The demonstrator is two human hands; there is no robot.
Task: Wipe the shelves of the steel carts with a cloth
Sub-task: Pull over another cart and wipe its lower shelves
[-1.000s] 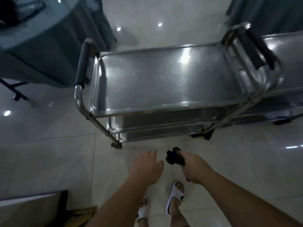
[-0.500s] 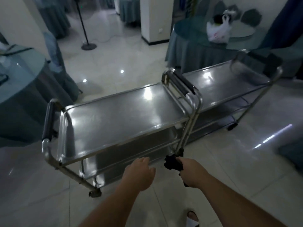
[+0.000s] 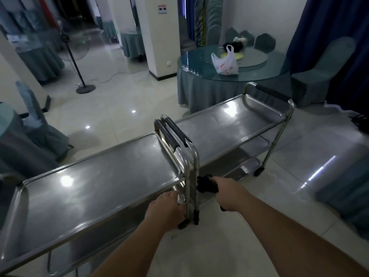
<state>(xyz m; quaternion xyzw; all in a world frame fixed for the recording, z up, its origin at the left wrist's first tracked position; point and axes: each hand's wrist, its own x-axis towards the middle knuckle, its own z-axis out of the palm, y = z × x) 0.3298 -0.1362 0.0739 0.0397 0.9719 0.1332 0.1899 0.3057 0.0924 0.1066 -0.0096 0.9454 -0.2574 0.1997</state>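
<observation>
Pale glossy floor tiles (image 3: pixel 123 108) spread through a dim dining hall of draped round tables. Two steel carts stand end to end — the near cart (image 3: pixel 89 188) and the far cart (image 3: pixel 229 124), their black-gripped handles touching. Behind them, a glass-topped table (image 3: pixel 259 73) carries a white plastic bag (image 3: pixel 225 63); its red print is unreadable. A standing fan (image 3: pixel 76 50) stands left. The right hand (image 3: pixel 225 191) clenches a dark cloth (image 3: pixel 205 183) beside the handle posts; the left hand (image 3: pixel 165 211) hovers relaxed, fingers loose.
</observation>
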